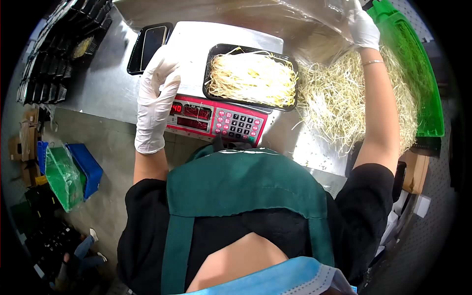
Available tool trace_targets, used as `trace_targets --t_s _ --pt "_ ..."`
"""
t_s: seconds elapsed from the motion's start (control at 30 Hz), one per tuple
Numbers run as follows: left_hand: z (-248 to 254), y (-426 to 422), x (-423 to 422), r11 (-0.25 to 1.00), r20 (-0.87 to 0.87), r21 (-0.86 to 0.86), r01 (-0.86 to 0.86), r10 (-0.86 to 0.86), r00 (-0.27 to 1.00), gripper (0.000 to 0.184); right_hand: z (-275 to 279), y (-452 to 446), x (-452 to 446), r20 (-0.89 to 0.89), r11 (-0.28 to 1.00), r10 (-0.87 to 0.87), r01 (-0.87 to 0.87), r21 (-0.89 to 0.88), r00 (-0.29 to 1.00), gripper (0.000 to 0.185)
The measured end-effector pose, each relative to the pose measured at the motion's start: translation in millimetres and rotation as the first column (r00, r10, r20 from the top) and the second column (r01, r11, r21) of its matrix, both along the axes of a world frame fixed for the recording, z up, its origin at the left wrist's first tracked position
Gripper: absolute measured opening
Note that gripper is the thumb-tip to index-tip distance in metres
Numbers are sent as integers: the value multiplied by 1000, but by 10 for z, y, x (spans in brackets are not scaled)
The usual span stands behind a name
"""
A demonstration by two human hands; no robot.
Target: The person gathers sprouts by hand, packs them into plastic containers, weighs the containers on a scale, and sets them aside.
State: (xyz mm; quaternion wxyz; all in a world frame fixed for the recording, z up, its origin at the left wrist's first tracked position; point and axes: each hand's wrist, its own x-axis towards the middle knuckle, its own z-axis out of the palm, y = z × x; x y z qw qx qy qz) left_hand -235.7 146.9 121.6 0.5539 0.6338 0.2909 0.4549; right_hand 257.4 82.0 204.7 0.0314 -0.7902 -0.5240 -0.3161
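Observation:
My left hand, in a white glove, is at the left edge of a red and white weighing scale. Its fingers are bent and apart, with nothing visible between them. On the scale's white platform rests a black plastic tray filled with pale yellow sprouts. Far to the right, my right hand, gloved too, has its fingers closed on the clear plastic bag behind the scale. Its fingertips are partly cut off at the top. Under my right forearm spreads a large heap of loose sprouts.
A phone lies in a black tray left of the scale. Stacked black trays line the table's left end. A green crate stands at the right. Green and blue crates are on the floor, and another person is at lower left.

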Motion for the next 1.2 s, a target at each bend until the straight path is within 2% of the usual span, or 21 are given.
trace_targets --t_s 0.07,0.23,0.27,0.3,0.37,0.4,0.43,0.5,0.53,0.57,0.63,0.7,0.77,0.83,0.9,0.97,1.03,1.1,1.13,1.17,1.2 --pt "-44 31 -56 1000 19 6 1 -1 1000 50 10 -22 7 53 999 11 -13 37 999 26" --pt "-141 77 -135 997 66 -63 -43 47 997 43 318 22 -198 440 875 254 -398 276 862 29" --pt "-125 144 -145 994 58 -82 -71 76 995 40 389 -36 -321 -52 789 346 -261 556 937 31" --pt "-126 268 -145 999 85 0 -54 54 995 43 518 -151 -596 -493 709 480 10 705 726 34" --pt "222 434 78 981 84 145 -126 114 990 51 704 -252 -1100 -519 615 578 82 784 630 38" --pt "391 495 240 980 86 143 -136 125 988 51 725 -354 -1318 -581 667 676 -41 744 453 41" --pt "570 553 445 983 123 178 47 -69 990 52 737 -427 -1456 -639 685 725 -175 707 257 44" --pt "800 533 779 918 161 251 305 -351 923 54 555 -466 -1506 -718 802 591 -174 571 367 35" --pt "876 482 909 881 168 278 383 -438 883 55 543 -484 -1690 -680 765 635 -179 619 367 37" --pt "933 368 998 887 193 174 428 -457 868 52 531 -499 -1854 -638 725 677 -183 664 368 40" --pt "1010 177 1183 855 250 -41 517 -492 834 45 432 -553 -1735 -648 737 667 -194 648 368 41" --pt "909 56 1355 874 370 -104 476 -410 834 39 372 -517 -1807 -472 562 776 -117 819 419 46" --pt "877 34 1448 898 383 -73 434 -377 844 36 381 -486 -1786 -444 553 768 -128 823 462 49" --pt "964 37 1480 900 388 -110 421 -351 852 35 418 -489 -1852 -505 653 648 -75 753 570 48" --pt "990 39 1507 898 392 -151 414 -330 859 33 431 -430 -1849 -604 716 559 38 698 569 41" --pt "997 79 1522 937 408 -134 322 -244 880 23 441 -261 -1882 -458 509 771 4 861 443 36" --pt "1087 111 1443 884 430 -186 429 -319 844 27 434 -252 -1646 -506 596 716 -44 802 481 33" --pt "1169 209 1282 745 483 -276 608 -439 757 38 491 -192 -1537 -691 700 611 144 700 387 36" --pt "1000 455 1327 724 -78 345 597 -612 787 44 441 -134 -1374 -719 724 608 137 676 336 38" --pt "834 698 1372 336 -285 860 385 -309 907 50 406 -97 -1332 -719 724 606 139 676 341 38" --pt "827 706 1413 620 -135 636 460 -498 857 52 428 -50 -1348 -698 696 661 125 708 275 38"
